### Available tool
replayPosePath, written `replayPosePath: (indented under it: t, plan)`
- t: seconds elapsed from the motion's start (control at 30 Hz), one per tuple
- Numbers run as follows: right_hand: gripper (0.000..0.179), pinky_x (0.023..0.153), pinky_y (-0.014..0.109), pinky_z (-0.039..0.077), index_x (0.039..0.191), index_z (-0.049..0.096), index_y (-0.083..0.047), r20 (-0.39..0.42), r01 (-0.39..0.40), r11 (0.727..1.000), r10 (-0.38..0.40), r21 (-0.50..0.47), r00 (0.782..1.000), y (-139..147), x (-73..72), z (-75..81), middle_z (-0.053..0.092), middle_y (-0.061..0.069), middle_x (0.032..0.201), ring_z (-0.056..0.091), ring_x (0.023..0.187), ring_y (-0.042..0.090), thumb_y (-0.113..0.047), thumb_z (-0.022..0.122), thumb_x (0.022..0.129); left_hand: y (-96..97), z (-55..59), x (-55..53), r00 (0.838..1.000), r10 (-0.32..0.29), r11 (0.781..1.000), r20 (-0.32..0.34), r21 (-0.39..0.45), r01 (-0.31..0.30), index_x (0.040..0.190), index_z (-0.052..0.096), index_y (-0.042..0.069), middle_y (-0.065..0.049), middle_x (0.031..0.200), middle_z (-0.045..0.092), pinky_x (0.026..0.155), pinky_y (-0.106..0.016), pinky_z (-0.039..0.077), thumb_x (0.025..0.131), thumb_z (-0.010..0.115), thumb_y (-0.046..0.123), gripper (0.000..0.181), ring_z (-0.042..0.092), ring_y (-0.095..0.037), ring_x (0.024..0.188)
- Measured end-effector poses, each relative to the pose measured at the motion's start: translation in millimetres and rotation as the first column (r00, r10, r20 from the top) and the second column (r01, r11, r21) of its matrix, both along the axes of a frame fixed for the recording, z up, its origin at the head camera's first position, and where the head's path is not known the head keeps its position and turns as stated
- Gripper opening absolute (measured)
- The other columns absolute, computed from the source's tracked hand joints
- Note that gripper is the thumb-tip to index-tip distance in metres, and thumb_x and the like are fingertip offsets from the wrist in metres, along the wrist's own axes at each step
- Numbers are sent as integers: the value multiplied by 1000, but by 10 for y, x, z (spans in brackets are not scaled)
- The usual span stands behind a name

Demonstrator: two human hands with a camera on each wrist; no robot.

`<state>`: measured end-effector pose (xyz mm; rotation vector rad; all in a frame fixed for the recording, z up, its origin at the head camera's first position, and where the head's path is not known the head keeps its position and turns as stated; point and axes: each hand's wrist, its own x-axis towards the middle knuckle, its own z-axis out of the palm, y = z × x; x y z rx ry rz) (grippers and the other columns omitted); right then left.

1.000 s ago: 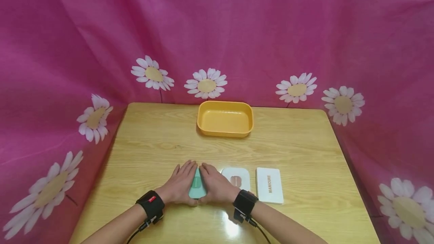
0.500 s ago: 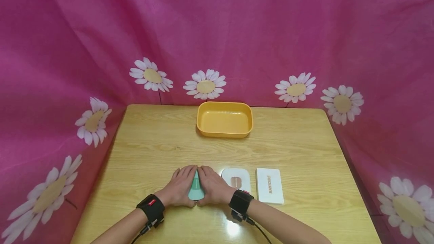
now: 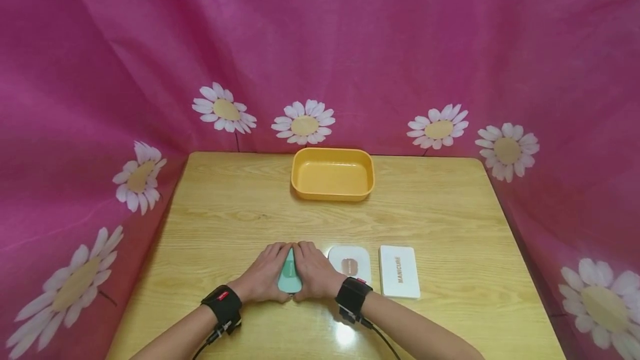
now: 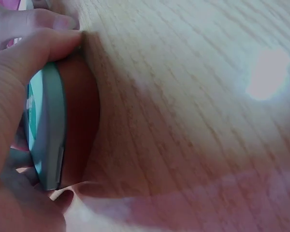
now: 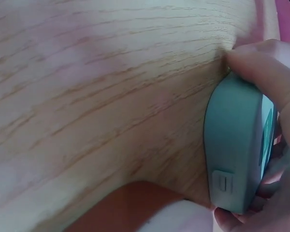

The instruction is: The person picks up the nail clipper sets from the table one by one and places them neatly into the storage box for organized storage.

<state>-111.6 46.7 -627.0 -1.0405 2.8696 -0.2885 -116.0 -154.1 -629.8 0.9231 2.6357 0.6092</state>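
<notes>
A mint-green case (image 3: pixel 290 275) with rounded corners and a darker green patch on top lies on the wooden table. Both hands hold it from its two sides. My left hand (image 3: pixel 264 274) grips its left side, fingers bent over the far end and thumb at the near end. Mirroring that, my right hand (image 3: pixel 316 271) grips the right side. In the right wrist view, a small raised tab shows on the side of the green case (image 5: pixel 234 135). The left wrist view shows the thumb at one end of the green case (image 4: pixel 49 125). Some fingertips are hidden.
Just right of my right hand lies a white rounded-square box (image 3: pixel 362 260) with a rose-brown patch. Further right is a white rectangular box (image 3: pixel 400 271) marked MANICURE. A yellow tray (image 3: pixel 330 196) stands at the table's back edge. Pink flowered cloth (image 3: pixel 360 60) surrounds the table.
The fingers of both hands have drawn back and bent more around the case's far end. The case itself has barely shifted, and the other boxes and tray have stayed put.
</notes>
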Motion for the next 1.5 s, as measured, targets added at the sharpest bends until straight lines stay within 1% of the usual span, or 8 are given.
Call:
replayPosePath:
  t: [0.27, 0.4, 0.57, 0.77, 1.03, 1.23, 1.4, 1.5]
  plan:
    - [128, 100, 36, 46, 153, 37, 5, 32, 20, 999, -21, 50, 999, 15, -51, 62, 50, 12, 134, 48, 123, 26, -61, 93, 60, 9, 16, -46, 1000, 27, 997, 9, 70, -27, 159, 33, 1, -16, 150, 44, 114, -49, 41, 66, 93, 44, 119, 42, -30, 136]
    - [126, 107, 38, 45, 152, 36, 7, 56, 0, 999, 2, -33, 998, 70, -88, 78, 50, 13, 133, 48, 123, 27, -54, 95, 59, 40, 73, -74, 999, 37, 993, 34, 108, -40, 158, 34, 1, -16, 150, 44, 113, -50, 42, 65, 94, 41, 119, 42, -32, 136]
    - [122, 108, 35, 47, 149, 41, 8, 41, -17, 990, 22, -139, 999, 184, -131, 128, 54, 11, 128, 50, 116, 24, -46, 97, 55, 116, 132, -125, 1000, 17, 994, 5, 112, -17, 160, 33, -1, -15, 151, 45, 114, -48, 42, 65, 93, 44, 120, 42, -31, 137]
    - [123, 112, 37, 45, 151, 39, 7, 72, 8, 988, 3, -157, 997, 282, -153, 195, 53, 12, 134, 50, 121, 24, -46, 97, 57, 205, 198, -171, 1000, 8, 996, -24, 93, -6, 160, 32, 0, -14, 152, 44, 115, -46, 41, 64, 92, 47, 123, 41, -28, 138]
    - [123, 110, 36, 44, 152, 38, 3, 107, 21, 986, -3, -167, 994, 441, -186, 294, 51, 10, 136, 48, 122, 24, -46, 98, 57, 329, 309, -172, 1000, 4, 994, 8, 113, -5, 162, 29, 1, -17, 157, 40, 117, -50, 38, 70, 91, 50, 122, 39, -32, 142]
    - [125, 114, 40, 44, 154, 36, 5, 141, 54, 984, -30, -169, 990, 571, -190, 392, 50, 14, 143, 47, 129, 27, -49, 98, 60, 392, 387, -220, 993, 18, 987, 120, 157, -36, 166, 20, 5, -13, 166, 29, 121, -50, 35, 74, 86, 63, 127, 31, -29, 149]
    - [124, 113, 45, 45, 153, 37, 8, 150, 104, 972, -73, -211, 986, 653, -180, 426, 51, 18, 142, 49, 129, 32, -45, 99, 59, 422, 547, -332, 953, 107, 956, 285, 235, -178, 168, 19, 10, -11, 170, 24, 118, -55, 36, 86, 77, 62, 113, 33, -29, 149]
    - [124, 113, 47, 45, 152, 38, 8, 148, 126, 962, -92, -243, 985, 708, -175, 443, 52, 20, 141, 50, 129, 35, -43, 100, 57, 431, 645, -446, 929, 173, 929, 327, 260, -264, 168, 17, 12, -13, 173, 19, 123, -58, 28, 95, 70, 58, 102, 25, -32, 156]
